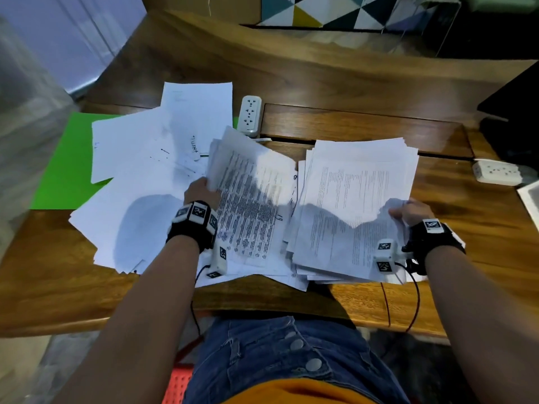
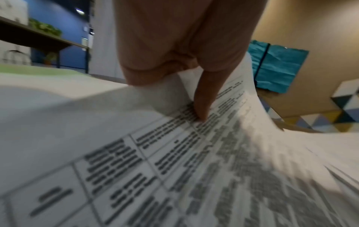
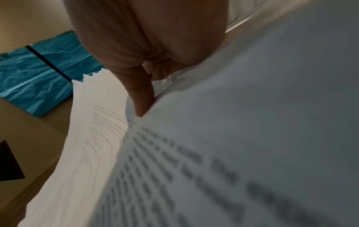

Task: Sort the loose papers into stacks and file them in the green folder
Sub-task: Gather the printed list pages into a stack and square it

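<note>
The person has bare forearms, a black fingerless wrist strap on each of the left hand and right hand carrying white cube modules printed with black-and-white square markers, thin black and red cables trailing off, blue buttoned denim, and an orange top.

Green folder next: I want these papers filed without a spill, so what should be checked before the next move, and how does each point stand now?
1. Left hand grips the table-printed sheets: ok.
2. Right hand grips the right stack at its edge: ok.
3. Green folder free to open: not ok, loose papers lie on it.
4. Right stack squared: not ok, its edges are fanned.
5. Power strip clear of the papers: not ok, the sheets overlap its near end.
6. Sorting finished: cannot tell, the text is too blurred.
</note>
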A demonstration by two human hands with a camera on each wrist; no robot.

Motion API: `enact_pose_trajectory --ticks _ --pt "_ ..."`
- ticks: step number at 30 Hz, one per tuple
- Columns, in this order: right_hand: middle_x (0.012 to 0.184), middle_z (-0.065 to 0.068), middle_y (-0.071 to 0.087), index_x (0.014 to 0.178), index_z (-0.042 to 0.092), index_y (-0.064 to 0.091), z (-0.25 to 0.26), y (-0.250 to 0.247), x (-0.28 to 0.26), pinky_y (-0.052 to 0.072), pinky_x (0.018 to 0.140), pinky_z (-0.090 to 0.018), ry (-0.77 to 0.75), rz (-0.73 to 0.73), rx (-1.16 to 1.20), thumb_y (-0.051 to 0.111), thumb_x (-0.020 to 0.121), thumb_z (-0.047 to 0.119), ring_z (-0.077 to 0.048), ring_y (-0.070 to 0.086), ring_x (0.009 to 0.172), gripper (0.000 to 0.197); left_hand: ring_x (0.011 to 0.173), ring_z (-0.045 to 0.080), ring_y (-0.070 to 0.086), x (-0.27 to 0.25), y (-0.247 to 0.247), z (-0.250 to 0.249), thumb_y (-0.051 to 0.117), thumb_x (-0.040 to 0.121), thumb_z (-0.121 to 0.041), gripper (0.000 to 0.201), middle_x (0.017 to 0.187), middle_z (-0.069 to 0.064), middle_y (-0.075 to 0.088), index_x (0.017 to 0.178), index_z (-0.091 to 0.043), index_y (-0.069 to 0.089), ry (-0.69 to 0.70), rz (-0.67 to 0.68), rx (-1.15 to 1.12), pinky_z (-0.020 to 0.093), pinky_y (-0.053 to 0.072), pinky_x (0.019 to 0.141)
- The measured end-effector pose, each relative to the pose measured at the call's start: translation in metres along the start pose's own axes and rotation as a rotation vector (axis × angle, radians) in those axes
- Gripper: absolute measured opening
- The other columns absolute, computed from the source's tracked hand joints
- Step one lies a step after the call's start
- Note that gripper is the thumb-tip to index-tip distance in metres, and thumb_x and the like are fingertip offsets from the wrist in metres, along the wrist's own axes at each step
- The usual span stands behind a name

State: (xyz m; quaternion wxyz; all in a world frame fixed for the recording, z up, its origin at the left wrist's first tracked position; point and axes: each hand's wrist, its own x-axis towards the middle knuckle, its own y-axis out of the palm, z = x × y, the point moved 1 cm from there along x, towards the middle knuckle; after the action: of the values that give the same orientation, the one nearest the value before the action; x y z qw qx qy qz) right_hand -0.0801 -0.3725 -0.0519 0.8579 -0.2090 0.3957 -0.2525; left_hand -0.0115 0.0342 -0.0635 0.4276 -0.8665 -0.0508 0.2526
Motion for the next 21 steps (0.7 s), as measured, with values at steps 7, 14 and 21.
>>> enact_pose_trajectory --ticks 7,14,21 --pt "0.119 -0.026 0.060 0.127 -0.006 0.051 -0.002 -0.009 0.015 0.043 0.072 -0.028 -0.006 -0.061 -0.021 0.054 0.090 -0.006 -0.022 0.050 0.065 0.037 0.118 0.034 0.055 0.008 0.051 -0.044 0.066 0.084 -0.018 0.050 0.128 0.019 0.055 0.126 -0.001 0.046 0.118 0.227 0.241 0.037 0.046 0.093" --pt "0.124 -0.021 0.061 0.125 0.002 0.056 0.006 -0.013 0.048 0.046 0.086 -0.033 -0.021 -0.065 -0.206 0.057 0.084 -0.006 -0.036 0.059 0.107 0.042 0.125 0.036 0.040 0.017 0.087 -0.071 0.071 0.075 -0.031 0.062 0.132 0.016 0.041 0.127 -0.009 0.045 0.157 0.202 0.394 0.045 0.040 0.102" --pt "0.123 -0.019 0.060 0.125 0.006 0.055 0.010 -0.006 0.068 0.047 0.088 -0.038 -0.054 -0.072 -0.326 0.052 0.086 -0.002 -0.035 0.057 0.103 0.040 0.134 0.032 0.032 0.044 0.091 -0.093 0.075 0.070 -0.043 0.081 0.143 0.011 0.033 0.136 -0.011 0.041 0.205 0.238 0.430 0.043 0.032 0.108"
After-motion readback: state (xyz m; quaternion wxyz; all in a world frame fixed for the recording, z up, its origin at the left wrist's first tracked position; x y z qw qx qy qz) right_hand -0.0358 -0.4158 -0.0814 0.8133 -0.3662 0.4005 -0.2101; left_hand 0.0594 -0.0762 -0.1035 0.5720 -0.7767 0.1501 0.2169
